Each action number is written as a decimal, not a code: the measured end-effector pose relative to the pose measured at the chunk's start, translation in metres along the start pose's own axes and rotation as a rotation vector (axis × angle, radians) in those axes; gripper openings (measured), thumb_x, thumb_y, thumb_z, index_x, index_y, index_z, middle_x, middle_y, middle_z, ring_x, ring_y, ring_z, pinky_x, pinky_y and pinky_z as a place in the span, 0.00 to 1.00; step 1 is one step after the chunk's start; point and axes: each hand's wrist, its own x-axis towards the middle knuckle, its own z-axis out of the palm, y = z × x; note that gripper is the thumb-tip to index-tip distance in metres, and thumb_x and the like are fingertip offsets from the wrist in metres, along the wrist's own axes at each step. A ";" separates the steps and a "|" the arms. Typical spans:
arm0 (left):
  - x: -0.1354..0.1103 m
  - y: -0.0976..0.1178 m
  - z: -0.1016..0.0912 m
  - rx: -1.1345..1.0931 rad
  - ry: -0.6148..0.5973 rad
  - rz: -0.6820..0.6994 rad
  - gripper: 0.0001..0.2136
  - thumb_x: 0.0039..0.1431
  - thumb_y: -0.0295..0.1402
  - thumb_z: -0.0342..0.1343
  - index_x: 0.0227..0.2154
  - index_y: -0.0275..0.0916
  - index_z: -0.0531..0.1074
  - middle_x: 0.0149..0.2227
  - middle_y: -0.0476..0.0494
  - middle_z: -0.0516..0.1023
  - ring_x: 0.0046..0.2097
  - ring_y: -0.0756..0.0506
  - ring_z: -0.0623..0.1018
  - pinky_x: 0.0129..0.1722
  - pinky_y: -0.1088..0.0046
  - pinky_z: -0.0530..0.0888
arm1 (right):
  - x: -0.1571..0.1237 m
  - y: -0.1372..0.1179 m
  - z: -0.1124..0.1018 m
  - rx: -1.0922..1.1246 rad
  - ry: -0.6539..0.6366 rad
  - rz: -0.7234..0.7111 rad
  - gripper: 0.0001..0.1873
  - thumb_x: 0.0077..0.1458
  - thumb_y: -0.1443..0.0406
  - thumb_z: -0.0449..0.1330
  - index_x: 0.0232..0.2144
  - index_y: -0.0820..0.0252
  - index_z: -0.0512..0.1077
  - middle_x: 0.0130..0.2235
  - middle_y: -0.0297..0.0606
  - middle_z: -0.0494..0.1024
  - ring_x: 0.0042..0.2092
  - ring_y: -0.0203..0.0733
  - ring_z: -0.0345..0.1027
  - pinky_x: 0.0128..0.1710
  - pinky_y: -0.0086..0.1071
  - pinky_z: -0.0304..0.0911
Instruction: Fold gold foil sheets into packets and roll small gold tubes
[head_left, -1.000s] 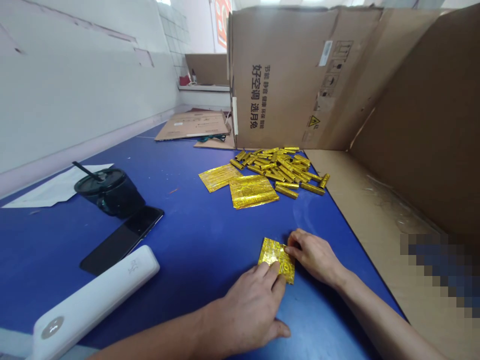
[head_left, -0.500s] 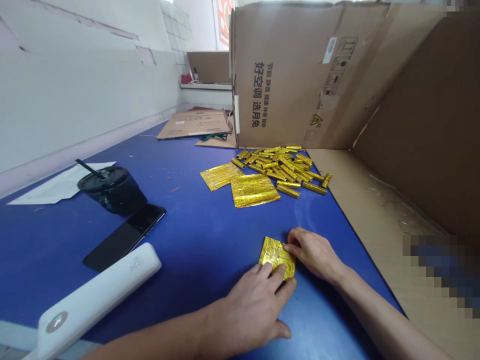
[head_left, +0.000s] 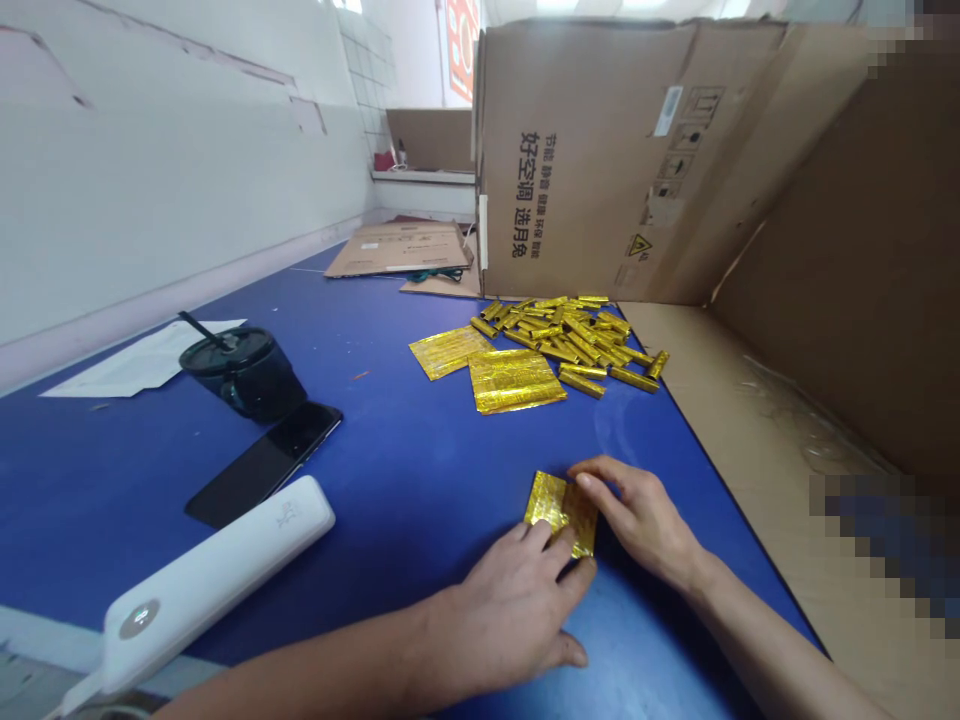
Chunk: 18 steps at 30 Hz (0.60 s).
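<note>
A small square of gold foil paper (head_left: 553, 504) lies on the blue table (head_left: 420, 470) in front of me. My left hand (head_left: 510, 610) rests flat with its fingertips pressing the sheet's near edge. My right hand (head_left: 637, 515) lies on the sheet's right side, fingers stretched over it and pressing it down. Farther back lie two flat stacks of gold foil sheets (head_left: 516, 380) and a pile of several rolled gold foil sticks (head_left: 581, 340).
A dark cup with a straw (head_left: 244, 372), a black phone (head_left: 266, 462) and a white oblong device (head_left: 202, 582) sit to the left. White paper (head_left: 146, 358) lies by the wall. Large opened cardboard boxes (head_left: 600, 160) stand at the back and right.
My right fingers have slid farther over the gold sheet, and my left fingertips have crept up its near edge. The view has shifted slightly.
</note>
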 end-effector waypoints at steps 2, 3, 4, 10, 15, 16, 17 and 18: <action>0.000 0.000 0.002 0.006 0.022 0.005 0.30 0.44 0.48 0.56 0.49 0.37 0.60 0.48 0.38 0.64 0.50 0.38 0.61 0.48 0.63 0.60 | -0.006 -0.008 0.001 0.047 -0.148 -0.155 0.20 0.58 0.58 0.41 0.47 0.58 0.64 0.47 0.41 0.70 0.49 0.42 0.61 0.51 0.40 0.51; 0.000 0.000 0.003 0.012 0.035 0.005 0.30 0.44 0.48 0.56 0.48 0.36 0.61 0.48 0.38 0.64 0.51 0.37 0.60 0.49 0.63 0.59 | -0.009 -0.009 0.002 0.040 -0.238 -0.211 0.23 0.58 0.57 0.41 0.51 0.58 0.60 0.51 0.41 0.66 0.53 0.44 0.56 0.54 0.43 0.45; 0.000 0.000 0.004 0.018 0.045 0.006 0.29 0.44 0.48 0.56 0.47 0.36 0.62 0.49 0.37 0.64 0.51 0.37 0.59 0.50 0.63 0.58 | -0.011 -0.009 0.003 0.022 -0.318 -0.248 0.25 0.57 0.56 0.42 0.54 0.58 0.55 0.54 0.42 0.61 0.56 0.45 0.51 0.55 0.46 0.39; -0.001 0.000 0.002 0.003 0.030 0.004 0.27 0.43 0.48 0.57 0.44 0.37 0.63 0.47 0.40 0.65 0.47 0.40 0.64 0.46 0.65 0.62 | -0.012 0.013 0.010 -0.118 -0.419 -0.277 0.32 0.55 0.52 0.44 0.58 0.56 0.42 0.60 0.39 0.44 0.60 0.45 0.32 0.56 0.49 0.27; -0.003 0.003 -0.003 0.016 0.012 -0.007 0.28 0.45 0.47 0.56 0.47 0.38 0.60 0.47 0.40 0.65 0.47 0.40 0.64 0.45 0.66 0.63 | -0.002 0.028 0.001 0.012 -0.239 -0.106 0.26 0.58 0.55 0.40 0.55 0.61 0.53 0.57 0.43 0.55 0.58 0.43 0.44 0.56 0.46 0.35; -0.004 0.003 -0.004 0.021 0.012 -0.007 0.27 0.46 0.47 0.55 0.47 0.38 0.61 0.47 0.40 0.64 0.47 0.40 0.64 0.44 0.66 0.63 | 0.000 0.031 -0.001 0.053 -0.170 -0.052 0.24 0.58 0.56 0.40 0.53 0.62 0.57 0.55 0.44 0.60 0.57 0.42 0.49 0.56 0.44 0.41; -0.004 0.004 -0.004 0.025 0.011 -0.007 0.27 0.46 0.47 0.55 0.47 0.38 0.61 0.48 0.40 0.64 0.47 0.40 0.64 0.44 0.66 0.63 | 0.003 0.033 -0.002 0.077 -0.110 -0.018 0.23 0.57 0.57 0.42 0.49 0.62 0.61 0.53 0.45 0.63 0.55 0.42 0.53 0.54 0.42 0.45; -0.004 0.004 -0.005 0.030 0.009 -0.006 0.26 0.46 0.47 0.55 0.47 0.38 0.61 0.48 0.39 0.64 0.47 0.40 0.64 0.44 0.66 0.63 | 0.005 0.034 -0.002 0.078 -0.069 -0.002 0.20 0.56 0.57 0.44 0.45 0.62 0.65 0.51 0.46 0.65 0.54 0.42 0.55 0.53 0.40 0.49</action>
